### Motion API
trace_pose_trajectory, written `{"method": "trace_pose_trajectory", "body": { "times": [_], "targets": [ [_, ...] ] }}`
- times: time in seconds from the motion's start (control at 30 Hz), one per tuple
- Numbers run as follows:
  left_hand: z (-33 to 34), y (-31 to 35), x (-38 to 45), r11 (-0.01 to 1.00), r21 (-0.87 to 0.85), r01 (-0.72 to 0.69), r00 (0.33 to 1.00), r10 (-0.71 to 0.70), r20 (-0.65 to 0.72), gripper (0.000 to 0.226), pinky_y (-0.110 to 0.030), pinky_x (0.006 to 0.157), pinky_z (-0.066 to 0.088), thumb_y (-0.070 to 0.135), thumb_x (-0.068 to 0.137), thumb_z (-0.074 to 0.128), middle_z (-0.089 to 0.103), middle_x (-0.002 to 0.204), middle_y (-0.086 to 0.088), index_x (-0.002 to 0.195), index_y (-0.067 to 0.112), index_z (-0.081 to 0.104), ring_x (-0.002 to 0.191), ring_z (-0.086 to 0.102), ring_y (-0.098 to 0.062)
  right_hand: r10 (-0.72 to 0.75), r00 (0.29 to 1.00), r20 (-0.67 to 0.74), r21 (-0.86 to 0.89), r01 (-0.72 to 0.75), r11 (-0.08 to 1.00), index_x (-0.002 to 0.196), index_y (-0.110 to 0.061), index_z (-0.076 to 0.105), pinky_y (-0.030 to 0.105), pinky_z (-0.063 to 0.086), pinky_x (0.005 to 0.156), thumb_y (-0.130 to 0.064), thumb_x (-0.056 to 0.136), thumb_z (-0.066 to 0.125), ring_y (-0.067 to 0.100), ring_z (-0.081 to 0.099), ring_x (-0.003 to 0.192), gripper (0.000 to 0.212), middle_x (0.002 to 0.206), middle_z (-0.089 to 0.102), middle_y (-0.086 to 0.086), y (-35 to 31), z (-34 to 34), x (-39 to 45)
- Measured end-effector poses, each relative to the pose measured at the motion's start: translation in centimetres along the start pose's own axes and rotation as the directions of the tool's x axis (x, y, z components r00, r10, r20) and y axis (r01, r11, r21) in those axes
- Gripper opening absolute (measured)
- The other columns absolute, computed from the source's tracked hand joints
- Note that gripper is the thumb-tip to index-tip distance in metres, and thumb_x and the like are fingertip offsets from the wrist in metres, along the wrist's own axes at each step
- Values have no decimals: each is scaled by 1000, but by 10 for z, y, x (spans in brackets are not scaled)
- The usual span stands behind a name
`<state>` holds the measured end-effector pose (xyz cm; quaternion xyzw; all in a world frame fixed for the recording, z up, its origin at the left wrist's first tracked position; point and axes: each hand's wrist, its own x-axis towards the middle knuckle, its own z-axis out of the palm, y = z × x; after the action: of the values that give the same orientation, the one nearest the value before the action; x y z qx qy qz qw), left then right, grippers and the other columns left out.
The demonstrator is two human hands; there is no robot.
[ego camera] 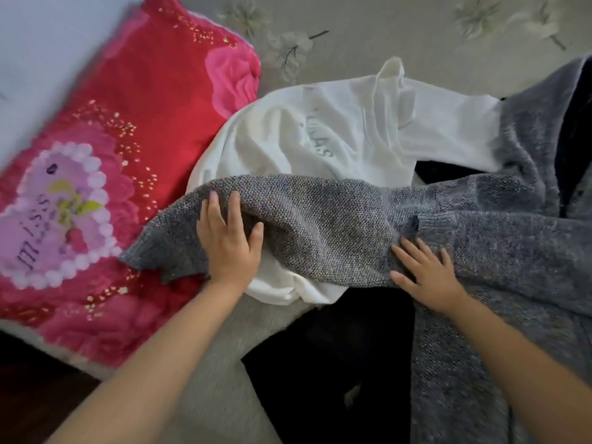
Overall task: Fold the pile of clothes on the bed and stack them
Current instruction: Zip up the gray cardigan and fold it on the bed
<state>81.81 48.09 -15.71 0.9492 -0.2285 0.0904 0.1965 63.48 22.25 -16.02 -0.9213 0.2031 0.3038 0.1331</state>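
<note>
Grey chunky-knit sweater (352, 225): on the bed (384, 43), atop a crumpled white printed top (320, 139) and a black garment (336, 347). One sleeve runs left to right across the view, cuff end toward the red floral pillow (96, 155); body bunched at right.
Left hand (229, 241): nearer the cuff, fingers nearly straight, flat on the sleeve, gripping nothing.
Right hand (427, 274): fingers spread, pressing where sleeve meets body.
Judged next: folding the sleeve inward, toward the right hand.

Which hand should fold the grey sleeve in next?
Probably the left hand. It already rests flat on the grey sweater sleeve, near its cuff end. The right hand lies flat nearer the sweater's body, well placed to pin it.
</note>
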Motion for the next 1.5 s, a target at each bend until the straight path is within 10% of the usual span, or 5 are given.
{"method": "trace_pose_trajectory", "body": {
  "times": [0.17, 0.8, 1.07, 1.23, 1.5],
  "targets": [
    [-6, -20, -2, 989, -5, 150, 988, -150, 27, 65, -66, 90, 33, 57, 91, 28, 40, 127, -43, 131, 6, 26, 114, 41, -60, 68, 956, -285, 112, -37, 993, 143, -14, 29, 46, 18, 113, -57, 91, 32, 25, 25, 138, 68, 148, 32, 7, -38, -14, 5],
    [-104, -68, 158, 762, 498, -415, 788, 27, 615, 79, -36, 86, 40, 64, 86, 34, 49, 126, -15, 148, 24, 5, 116, 47, -30, 30, 976, -215, 96, -9, 995, 132, -30, -23, 54, -10, 109, -78, 38, -41, 16, -34, 126, 107, 136, -37, -4, -167, -22, 42],
    [-62, -78, 25, 990, 94, -103, 962, 123, -242, 49, -43, 87, 34, 36, 84, 47, 59, 103, -27, 126, 12, 39, 99, 42, -30, 80, 986, -149, 66, -71, 995, 145, -35, -9, 54, -7, 111, -68, 60, -18, 26, -18, 141, 92, 154, -19, 1, -168, -7, 49],
    [-61, -50, -36, 948, -188, 258, 966, -252, 60, 62, -39, 60, 47, 48, 84, 37, 57, 71, -23, 139, 22, 25, 64, 57, -35, 79, 989, -125, 80, -70, 994, 146, -33, -5, 53, -5, 111, -60, 93, 15, 26, -18, 141, 63, 154, -18, 2, -167, -7, 51],
    [-48, -32, 6, 728, -424, 539, 830, -544, 121, 83, -28, 106, 20, 40, 86, 58, 26, 140, -37, 145, 3, 12, 130, 31, -43, -21, 989, -147, 79, 33, 996, 147, -31, 3, 46, 0, 114, -58, 84, 8, 23, -11, 143, 69, 155, -12, -1, -146, -5, 37]
  ]
}}
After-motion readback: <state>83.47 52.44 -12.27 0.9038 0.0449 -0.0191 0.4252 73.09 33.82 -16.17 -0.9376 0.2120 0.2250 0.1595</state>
